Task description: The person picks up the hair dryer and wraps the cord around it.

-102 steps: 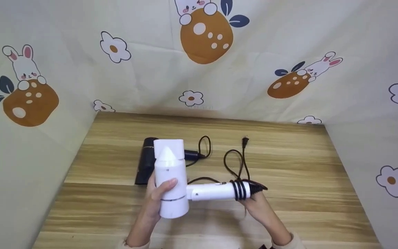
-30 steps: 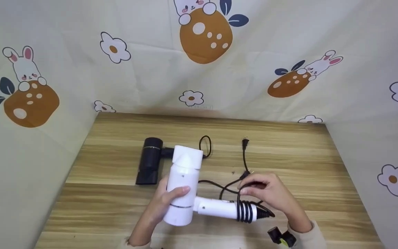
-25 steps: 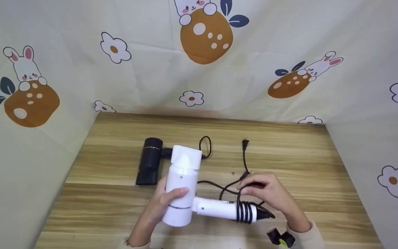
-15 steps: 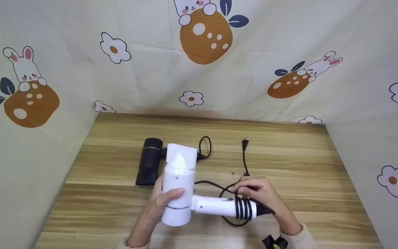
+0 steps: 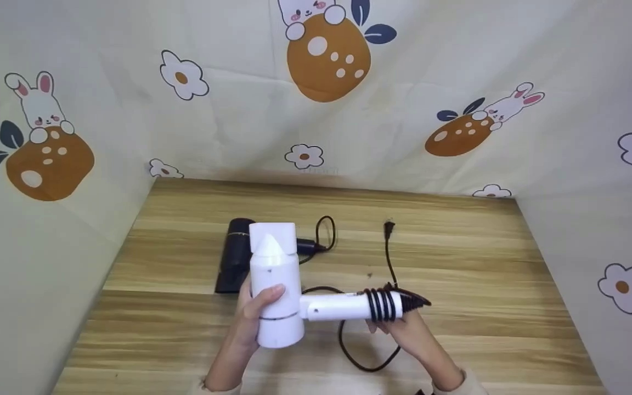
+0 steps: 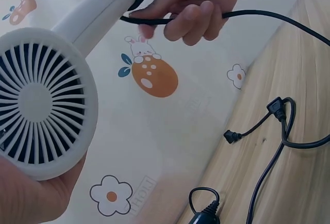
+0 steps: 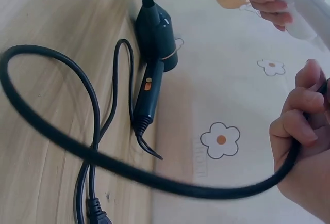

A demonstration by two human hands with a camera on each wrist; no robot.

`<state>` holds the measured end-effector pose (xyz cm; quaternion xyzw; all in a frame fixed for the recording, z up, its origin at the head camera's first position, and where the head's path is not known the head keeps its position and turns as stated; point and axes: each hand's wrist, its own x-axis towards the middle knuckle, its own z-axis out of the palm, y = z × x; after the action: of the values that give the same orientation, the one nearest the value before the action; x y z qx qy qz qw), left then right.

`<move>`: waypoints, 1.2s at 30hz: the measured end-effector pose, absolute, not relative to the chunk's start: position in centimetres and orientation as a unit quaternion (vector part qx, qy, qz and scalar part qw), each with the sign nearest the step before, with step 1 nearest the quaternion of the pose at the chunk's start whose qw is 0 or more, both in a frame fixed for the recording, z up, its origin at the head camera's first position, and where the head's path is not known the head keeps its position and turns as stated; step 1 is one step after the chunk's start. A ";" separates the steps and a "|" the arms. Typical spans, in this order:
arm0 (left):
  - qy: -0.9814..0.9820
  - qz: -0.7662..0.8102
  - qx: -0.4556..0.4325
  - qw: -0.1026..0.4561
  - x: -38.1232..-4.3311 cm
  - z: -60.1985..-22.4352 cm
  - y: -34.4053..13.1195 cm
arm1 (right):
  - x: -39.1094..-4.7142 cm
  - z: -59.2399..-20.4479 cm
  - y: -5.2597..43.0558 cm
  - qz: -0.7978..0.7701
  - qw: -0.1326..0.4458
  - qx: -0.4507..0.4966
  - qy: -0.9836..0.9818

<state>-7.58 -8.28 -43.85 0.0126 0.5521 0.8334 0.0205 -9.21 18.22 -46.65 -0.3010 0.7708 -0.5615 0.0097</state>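
Note:
A white hair dryer [image 5: 275,274] is held up over the table, its handle pointing right. My left hand [image 5: 247,315] grips the barrel, thumb across its front; the left wrist view shows the round slatted grille [image 6: 36,102]. Several turns of black cord [image 5: 383,305] wrap the end of the handle. Beneath that end is my right hand [image 5: 410,332], partly hidden by the handle in the head view. Both wrist views show its curled fingers holding the cord; in the right wrist view the free cord [image 7: 139,175] sweeps away from my right hand [image 7: 304,131] in a wide loop.
A black hair dryer [image 5: 235,258] lies on the wooden table [image 5: 458,247] behind the white one, partly covered by it. One black plug [image 5: 389,227] lies at the back; a second plug [image 6: 277,108] shows in the left wrist view. A printed cloth [image 5: 393,137] encloses the table.
My right hand has gone from above the handle to underneath, carrying the cord around it. The white hair dryer has shifted slightly left and up. A cord loop now hangs below the handle.

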 end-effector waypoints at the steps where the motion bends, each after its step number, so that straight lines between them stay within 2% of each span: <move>1: 0.550 0.835 0.005 0.015 -7.6 -43.9 -8.3 | -9.2 -46.7 18.1 -0.580 0.032 -0.292 0.759; 2: 0.548 0.836 -0.001 0.011 -7.6 -43.9 -8.2 | -9.1 -46.8 18.0 -0.598 0.052 -0.283 0.748; 4: 0.541 0.841 -0.012 0.005 -7.7 -43.9 -8.2 | -8.9 -46.7 17.6 -0.596 0.055 -0.279 0.751; 9: 0.526 0.849 -0.037 -0.014 -7.9 -43.9 -8.2 | -8.0 -46.0 16.7 -0.498 0.026 -0.286 0.819; 12: 0.527 0.848 -0.054 -0.025 -8.0 -43.9 -8.2 | -7.6 -45.4 16.5 -0.435 -0.012 -0.303 0.848; 19: 0.561 0.822 -0.086 -0.046 -8.5 -44.1 -8.1 | -7.0 -44.0 16.8 -0.298 -0.143 -0.347 0.878; 29: 0.611 0.787 -0.079 -0.042 -9.0 -44.7 -7.9 | -7.0 -42.3 17.6 -0.270 -0.190 -0.369 0.869; 36: 0.643 0.764 -0.061 -0.020 -9.2 -45.2 -8.0 | -7.2 -41.6 18.3 -0.248 -0.222 -0.368 0.868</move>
<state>-9.19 -7.95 -45.23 -0.0606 0.6425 0.7636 -0.0200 -7.19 18.27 -41.56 -0.3683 0.8682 -0.2476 -0.2221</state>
